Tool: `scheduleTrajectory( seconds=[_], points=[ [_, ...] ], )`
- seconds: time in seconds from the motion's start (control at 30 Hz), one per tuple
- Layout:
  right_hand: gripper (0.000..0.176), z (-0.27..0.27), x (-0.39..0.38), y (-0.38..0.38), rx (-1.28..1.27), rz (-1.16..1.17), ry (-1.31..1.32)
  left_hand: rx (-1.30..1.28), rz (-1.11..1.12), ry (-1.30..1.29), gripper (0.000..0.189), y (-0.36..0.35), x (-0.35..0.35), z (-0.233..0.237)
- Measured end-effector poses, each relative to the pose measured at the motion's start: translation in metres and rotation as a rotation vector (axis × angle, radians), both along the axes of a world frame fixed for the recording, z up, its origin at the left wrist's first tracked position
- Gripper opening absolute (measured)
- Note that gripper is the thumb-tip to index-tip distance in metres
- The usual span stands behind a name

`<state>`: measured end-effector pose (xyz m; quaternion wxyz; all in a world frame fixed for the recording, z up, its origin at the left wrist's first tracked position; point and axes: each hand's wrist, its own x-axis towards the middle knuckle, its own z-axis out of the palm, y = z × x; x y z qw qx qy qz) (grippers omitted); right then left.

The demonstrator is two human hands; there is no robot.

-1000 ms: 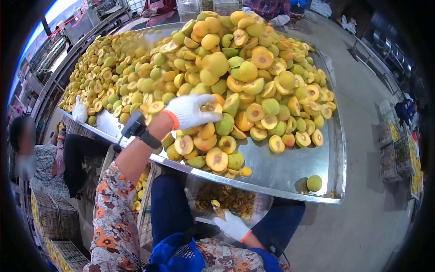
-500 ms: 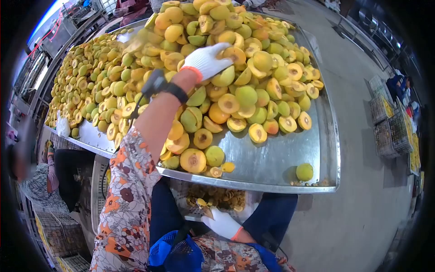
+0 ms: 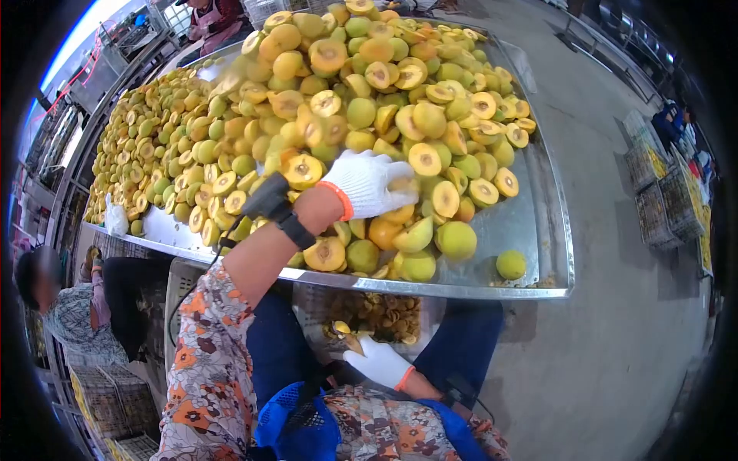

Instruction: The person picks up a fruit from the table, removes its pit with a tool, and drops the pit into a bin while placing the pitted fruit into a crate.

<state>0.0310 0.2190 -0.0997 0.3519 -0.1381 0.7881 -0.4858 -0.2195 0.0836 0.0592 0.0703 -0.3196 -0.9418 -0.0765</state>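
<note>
A large heap of whole and cut yellow peaches (image 3: 425,159) lies on the metal table (image 3: 530,207). My left hand (image 3: 369,183), in a white knitted glove, is low in the heap near the front edge. Its fingers curl over a blurred peach (image 3: 403,185), with more fruit pressed around them. Below the table edge, my right hand (image 3: 378,363), also gloved, is closed round a small pitting tool (image 3: 352,343) with a wooden handle. Something yellow sits at the tool's rounded tip. Beneath it, a crate holds brown-yellow pits and scraps (image 3: 388,313).
One green-yellow peach (image 3: 510,265) lies apart at the table's right front corner. A white plastic bag (image 3: 116,218) rests at the left edge. A co-worker (image 3: 77,307) sits at left, another person (image 3: 214,23) at the back. Wire crates (image 3: 665,207) stand on the floor at right.
My left hand has come down from higher in the heap toward the table's front edge, and peaches have shifted forward with it. My right hand stays low with the tool.
</note>
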Motion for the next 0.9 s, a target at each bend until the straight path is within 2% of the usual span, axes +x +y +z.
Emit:
scheduleTrajectory(
  seconds=[0.07, 0.13, 0.2, 0.27, 0.3, 0.33, 0.37, 0.43, 0.67, 0.73, 0.77, 0.83, 0.9],
  points=[
    [0.054, -0.003, 0.002, 0.001, -0.004, -0.008, 0.003, -0.053, -0.001, -0.072, 0.036, 0.008, 0.001, 0.024],
    [0.055, -0.003, 0.005, 0.003, -0.008, -0.011, -0.007, 0.013, 0.103, -0.009, 0.034, 0.015, -0.022, 0.037],
    [0.054, 0.006, 0.001, 0.006, 0.001, 0.003, -0.015, 0.136, 0.071, 0.308, 0.037, 0.015, -0.064, 0.028],
    [0.049, 0.006, 0.001, 0.005, 0.008, -0.006, -0.012, 0.177, -0.006, 0.458, 0.044, 0.022, -0.099, 0.017],
    [0.047, -0.003, 0.003, 0.005, -0.040, -0.021, 0.033, 0.131, 0.011, 0.402, 0.054, 0.028, -0.114, 0.009],
    [0.044, -0.009, 0.005, 0.004, -0.089, -0.034, 0.078, 0.132, 0.012, 0.389, 0.054, 0.031, -0.119, -0.007],
    [0.041, -0.002, 0.001, 0.001, -0.001, 0.012, 0.064, 0.038, 0.030, 0.367, 0.056, 0.037, -0.119, -0.015],
    [0.041, -0.015, 0.003, 0.000, -0.010, 0.002, 0.092, -0.060, 0.069, 0.271, 0.060, 0.045, -0.122, -0.028],
    [0.049, -0.004, 0.002, 0.003, -0.007, 0.007, 0.088, 0.011, 0.018, 0.161, 0.049, 0.035, -0.081, -0.018],
    [0.050, -0.004, 0.003, 0.002, 0.004, 0.010, 0.080, 0.026, -0.028, 0.273, 0.048, 0.027, -0.068, -0.029],
    [0.052, -0.003, 0.002, 0.002, 0.028, 0.013, 0.068, 0.004, -0.030, 0.234, 0.048, 0.025, -0.055, -0.031],
    [0.056, 0.001, 0.003, 0.005, -0.004, 0.018, 0.106, 0.003, 0.024, 0.137, 0.049, 0.022, -0.030, -0.030],
    [0.057, -0.001, 0.004, 0.005, 0.020, 0.021, 0.094, 0.004, 0.058, 0.156, 0.049, 0.020, -0.017, -0.031]
  ],
)
